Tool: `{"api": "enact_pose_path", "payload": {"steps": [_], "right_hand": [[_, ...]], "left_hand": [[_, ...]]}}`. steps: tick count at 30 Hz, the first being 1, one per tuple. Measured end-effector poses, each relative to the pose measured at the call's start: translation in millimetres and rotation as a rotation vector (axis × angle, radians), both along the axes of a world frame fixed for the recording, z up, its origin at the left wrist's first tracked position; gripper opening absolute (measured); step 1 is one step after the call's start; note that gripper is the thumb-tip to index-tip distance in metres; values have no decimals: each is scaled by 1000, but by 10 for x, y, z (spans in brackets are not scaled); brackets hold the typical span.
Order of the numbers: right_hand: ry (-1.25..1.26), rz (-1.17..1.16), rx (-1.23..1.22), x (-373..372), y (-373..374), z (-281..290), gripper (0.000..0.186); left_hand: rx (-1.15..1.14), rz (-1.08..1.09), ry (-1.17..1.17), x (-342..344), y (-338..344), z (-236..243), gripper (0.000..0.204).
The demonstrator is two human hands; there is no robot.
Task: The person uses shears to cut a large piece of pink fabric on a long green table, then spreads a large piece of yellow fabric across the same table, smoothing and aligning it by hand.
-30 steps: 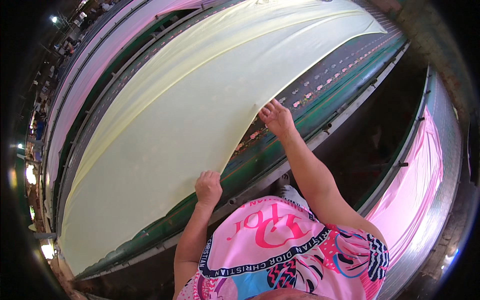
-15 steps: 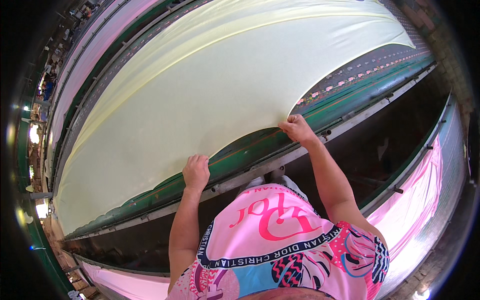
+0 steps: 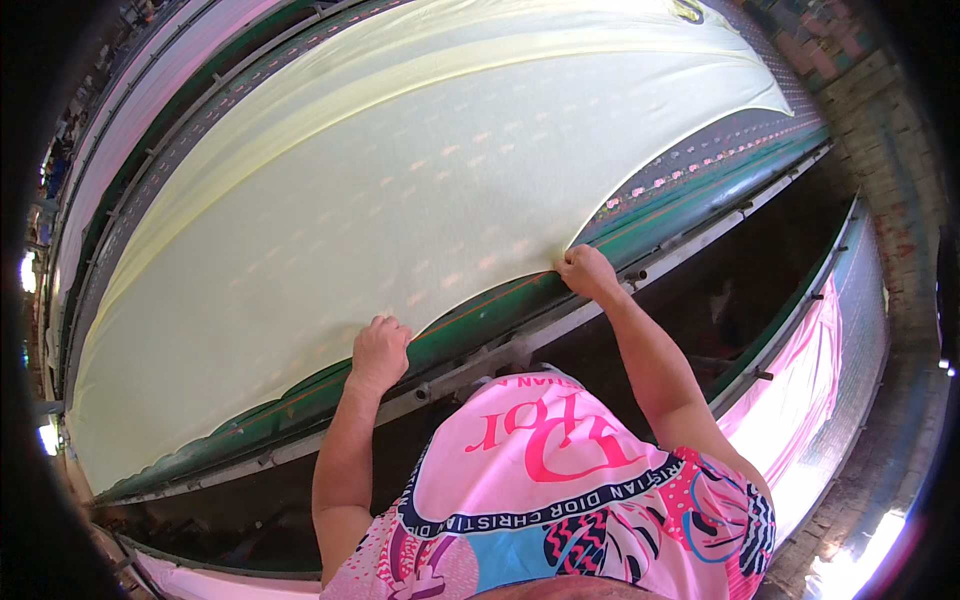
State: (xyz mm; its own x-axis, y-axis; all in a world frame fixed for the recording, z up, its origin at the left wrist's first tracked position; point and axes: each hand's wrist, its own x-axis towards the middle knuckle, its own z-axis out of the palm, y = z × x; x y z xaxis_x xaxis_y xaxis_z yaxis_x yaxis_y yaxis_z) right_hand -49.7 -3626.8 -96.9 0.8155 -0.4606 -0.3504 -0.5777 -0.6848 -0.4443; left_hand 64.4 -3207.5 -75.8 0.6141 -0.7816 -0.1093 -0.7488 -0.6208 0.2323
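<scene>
A wide sheet of pale yellow fabric (image 3: 400,210) stretches over the long table in front of me. My left hand (image 3: 381,347) is closed on its near edge. Further right, my right hand (image 3: 586,271) pinches the same edge close to the fabric's corner. Between the two hands the edge sags in a shallow curve over the table's green border (image 3: 490,312). Faint rows of printed marks on the tabletop show through the thin fabric.
Beyond the fabric's right end, a dark tabletop (image 3: 700,150) with pink flower prints is exposed. A metal rail (image 3: 520,350) with stubs runs along the near side. Pink fabric (image 3: 790,370) lies on another table behind at right, and more pink fabric (image 3: 130,130) lies far left.
The fabric has come down onto the tabletop, so the prints now show through it. Both hands still grip the edge and sit slightly lower. The view has shifted a little.
</scene>
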Motion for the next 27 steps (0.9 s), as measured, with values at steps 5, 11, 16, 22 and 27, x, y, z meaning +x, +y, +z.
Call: {"api": "enact_pose_path", "payload": {"steps": [5, 11, 16, 22, 27], "right_hand": [[32, 17, -68, 49, 43, 61, 36], [37, -162, 416, 131, -24, 152, 35], [-45, -289, 866, 160, -163, 181, 32], [-437, -592, 1524, 356, -961, -86, 53], [-939, -878, 1758, 573, -2127, -39, 28]], "left_hand": [[99, -26, 280, 262, -451, 291, 21], [-588, -149, 143, 141, -1833, -238, 45], [-372, -95, 29, -5, -2760, -220, 31], [-321, -11, 33, -184, -2820, -210, 9], [-369, 75, -109, -453, -2876, -107, 14]]}}
